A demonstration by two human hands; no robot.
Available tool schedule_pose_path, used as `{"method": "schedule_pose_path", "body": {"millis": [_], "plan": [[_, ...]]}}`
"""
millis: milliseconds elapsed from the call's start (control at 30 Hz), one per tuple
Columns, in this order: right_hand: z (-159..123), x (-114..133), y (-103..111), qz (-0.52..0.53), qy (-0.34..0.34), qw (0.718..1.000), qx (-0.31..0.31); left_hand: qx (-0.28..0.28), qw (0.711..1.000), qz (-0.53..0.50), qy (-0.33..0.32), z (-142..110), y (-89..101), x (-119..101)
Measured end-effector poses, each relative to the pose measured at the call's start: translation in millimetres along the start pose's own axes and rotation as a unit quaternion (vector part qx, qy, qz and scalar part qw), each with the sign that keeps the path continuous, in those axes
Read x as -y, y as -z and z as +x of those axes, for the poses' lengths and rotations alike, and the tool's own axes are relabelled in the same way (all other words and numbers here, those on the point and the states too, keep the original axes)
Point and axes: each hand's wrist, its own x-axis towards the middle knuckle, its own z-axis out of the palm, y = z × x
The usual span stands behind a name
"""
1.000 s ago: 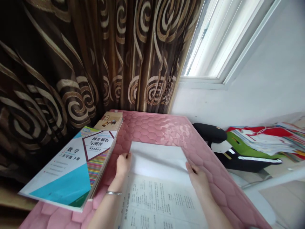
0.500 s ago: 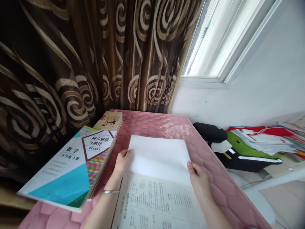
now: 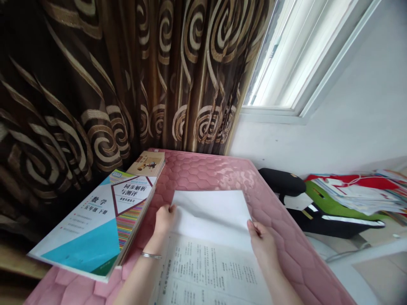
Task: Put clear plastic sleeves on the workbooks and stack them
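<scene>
A blank white sheet of paper [image 3: 211, 212] lies over the upper part of a printed page [image 3: 210, 271] covered with text and sideways to my view. My left hand [image 3: 164, 220], with a silver bracelet at the wrist, pinches the sheet's left edge. On the opposite edge, my right hand [image 3: 262, 241] grips the same sheet between thumb and fingers. The sheet bends slightly between them. My forearms hide the sides of the printed page, and its lower end runs out of view.
Left of my hands lies a stack of workbooks [image 3: 92, 224], with tan-covered books [image 3: 149, 163] behind it on the pink quilted table cover [image 3: 197, 169]. A patterned curtain [image 3: 178, 76] hangs behind. Papers [image 3: 359, 195] and a black-and-green bag [image 3: 337, 224] sit at the right.
The sheet's far edge has come slightly nearer to me, and its surface now shows a bend. Both hands keep their hold. The whole view has shifted slightly.
</scene>
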Motion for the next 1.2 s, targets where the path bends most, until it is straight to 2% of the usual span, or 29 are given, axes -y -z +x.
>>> {"method": "schedule_pose_path", "body": {"millis": [133,367,533,700,867,1200], "plan": [[3,2,1,-0.079,-0.008,0.997,-0.010,-0.001,0.998,0.062,0.010,-6,0.3,-2],[4,8,3,-0.128,0.001,0.992,-0.012,0.013,0.992,0.124,0.023,-5,-2.2,-2],[2,9,3,-0.130,-0.007,0.991,-0.023,0.013,0.995,0.094,0.013,0,0.5,-1],[2,6,3,-0.138,-0.023,0.990,-0.019,0.016,0.997,0.070,0.012,-7,5.5,4],[3,5,4,-0.133,-0.009,0.991,-0.017,0.008,0.997,0.073,0.034,-14,3.1,1],[1,9,5,-0.128,-0.033,0.991,-0.007,0.028,0.992,0.086,0.083,-11,-3.2,-5]]}}
